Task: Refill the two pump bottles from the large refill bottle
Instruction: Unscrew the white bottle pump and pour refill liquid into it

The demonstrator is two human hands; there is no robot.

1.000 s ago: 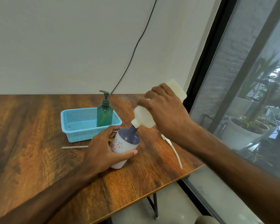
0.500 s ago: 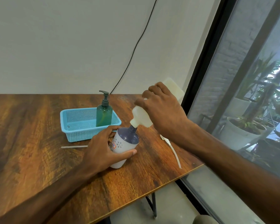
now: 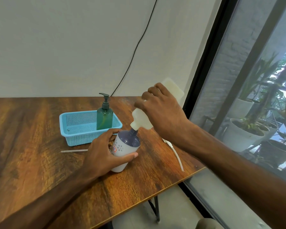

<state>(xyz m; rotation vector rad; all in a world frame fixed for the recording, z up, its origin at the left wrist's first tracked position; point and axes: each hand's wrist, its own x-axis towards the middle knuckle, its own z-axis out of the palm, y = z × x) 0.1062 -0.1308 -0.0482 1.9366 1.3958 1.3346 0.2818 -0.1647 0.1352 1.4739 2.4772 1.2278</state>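
Note:
My right hand [image 3: 162, 114] grips the large cream refill bottle [image 3: 141, 118], tipped steeply with its mouth on the open neck of a white and navy pump bottle [image 3: 126, 144]. My left hand [image 3: 104, 154] holds that bottle, which stands tilted on the wooden table [image 3: 31, 146]. Its pump head with a long white tube [image 3: 175, 152] lies on the table to the right. A green pump bottle [image 3: 104, 117] with its pump on stands upright in the blue basket [image 3: 76, 129].
A thin clear tube [image 3: 73, 151] lies on the table in front of the basket. The table's right edge runs close to a glass window with a black frame [image 3: 203, 63]. A black cable [image 3: 135, 47] hangs down the wall behind.
The refill bottle stays tipped on the pump bottle's neck. Both hands hold their grip; only the view has shifted slightly.

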